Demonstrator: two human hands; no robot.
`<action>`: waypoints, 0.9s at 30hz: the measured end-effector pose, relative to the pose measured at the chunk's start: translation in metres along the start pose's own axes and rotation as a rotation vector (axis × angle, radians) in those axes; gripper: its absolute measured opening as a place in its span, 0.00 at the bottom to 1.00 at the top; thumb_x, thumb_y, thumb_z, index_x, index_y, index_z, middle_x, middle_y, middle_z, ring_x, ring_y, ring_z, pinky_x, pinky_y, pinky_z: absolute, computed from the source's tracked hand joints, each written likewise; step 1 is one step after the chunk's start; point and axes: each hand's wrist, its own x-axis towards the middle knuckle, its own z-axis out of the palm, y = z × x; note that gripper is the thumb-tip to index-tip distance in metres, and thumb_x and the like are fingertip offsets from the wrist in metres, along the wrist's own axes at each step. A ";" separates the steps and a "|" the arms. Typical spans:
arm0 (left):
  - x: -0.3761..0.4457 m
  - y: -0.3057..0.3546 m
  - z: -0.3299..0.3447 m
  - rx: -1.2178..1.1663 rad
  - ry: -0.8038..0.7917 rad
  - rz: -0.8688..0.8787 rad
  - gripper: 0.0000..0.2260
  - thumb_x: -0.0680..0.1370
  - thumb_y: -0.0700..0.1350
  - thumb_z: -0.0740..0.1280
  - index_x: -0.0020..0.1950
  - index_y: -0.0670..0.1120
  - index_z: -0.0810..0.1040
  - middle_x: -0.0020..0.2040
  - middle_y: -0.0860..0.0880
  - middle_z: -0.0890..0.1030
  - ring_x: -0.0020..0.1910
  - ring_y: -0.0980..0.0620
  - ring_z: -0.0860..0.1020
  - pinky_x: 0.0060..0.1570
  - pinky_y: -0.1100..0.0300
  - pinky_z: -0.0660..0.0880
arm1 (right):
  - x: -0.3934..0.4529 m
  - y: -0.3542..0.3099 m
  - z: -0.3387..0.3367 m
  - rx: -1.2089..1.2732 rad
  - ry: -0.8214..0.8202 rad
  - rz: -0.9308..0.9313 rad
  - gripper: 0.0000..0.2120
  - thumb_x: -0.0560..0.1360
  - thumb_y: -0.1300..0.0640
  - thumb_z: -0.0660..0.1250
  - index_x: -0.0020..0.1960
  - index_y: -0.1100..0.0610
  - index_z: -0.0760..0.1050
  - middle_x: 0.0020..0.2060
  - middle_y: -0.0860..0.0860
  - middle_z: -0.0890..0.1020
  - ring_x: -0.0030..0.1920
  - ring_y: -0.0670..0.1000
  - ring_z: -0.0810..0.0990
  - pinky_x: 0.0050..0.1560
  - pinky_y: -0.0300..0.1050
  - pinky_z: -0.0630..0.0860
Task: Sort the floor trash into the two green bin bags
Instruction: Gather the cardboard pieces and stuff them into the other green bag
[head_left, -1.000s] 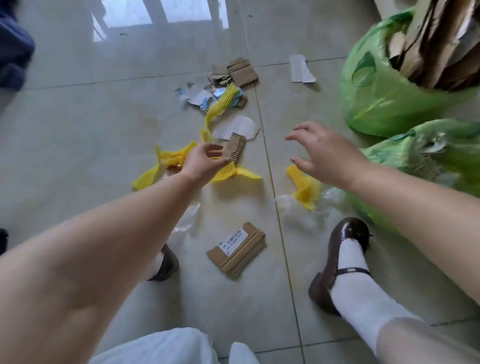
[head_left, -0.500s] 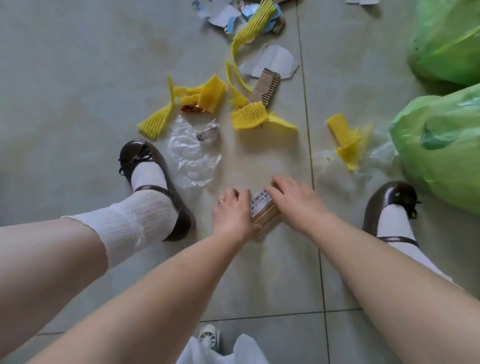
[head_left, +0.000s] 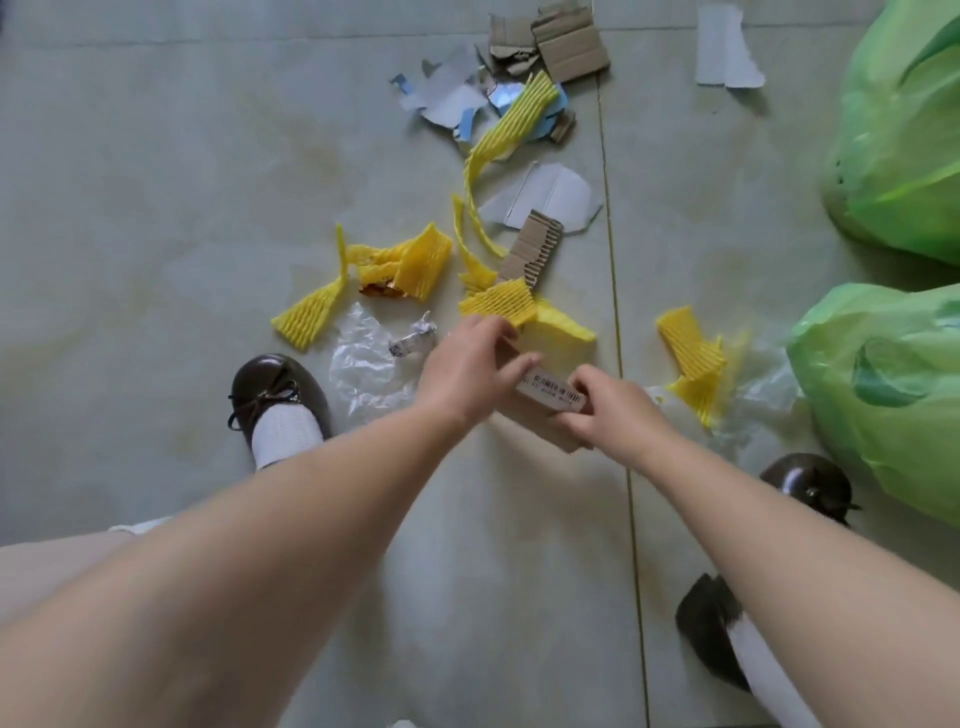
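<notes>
Bare forearms, no sleeves; glossy dark-brown bow shoes (head_left: 278, 387), white ribbed socks (head_left: 283, 434).

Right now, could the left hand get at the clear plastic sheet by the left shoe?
Probably yes. The clear plastic sheet lies open on the floor just left of the left hand, with nothing on top but a small crumpled wrapper. But that hand shares a grip on the labelled cardboard piece and must release it first.
</notes>
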 end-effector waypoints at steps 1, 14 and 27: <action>0.014 0.009 -0.008 -0.052 0.054 -0.007 0.17 0.74 0.56 0.67 0.58 0.47 0.75 0.54 0.48 0.77 0.53 0.50 0.76 0.54 0.53 0.74 | 0.005 0.002 -0.015 0.086 0.033 0.014 0.12 0.71 0.51 0.71 0.47 0.52 0.70 0.43 0.52 0.80 0.44 0.55 0.79 0.37 0.44 0.68; 0.144 0.041 0.001 0.449 -0.062 -0.196 0.23 0.71 0.55 0.69 0.62 0.48 0.69 0.61 0.45 0.74 0.62 0.43 0.72 0.57 0.46 0.66 | 0.083 0.046 -0.119 0.714 0.405 0.233 0.15 0.73 0.56 0.70 0.58 0.56 0.74 0.51 0.54 0.81 0.49 0.56 0.81 0.50 0.58 0.80; 0.211 0.054 -0.046 0.399 -0.250 0.275 0.15 0.76 0.56 0.65 0.56 0.48 0.76 0.61 0.46 0.72 0.60 0.46 0.70 0.58 0.50 0.71 | 0.126 0.050 -0.157 0.710 0.499 0.199 0.03 0.74 0.54 0.68 0.43 0.48 0.74 0.42 0.45 0.81 0.49 0.54 0.81 0.54 0.52 0.78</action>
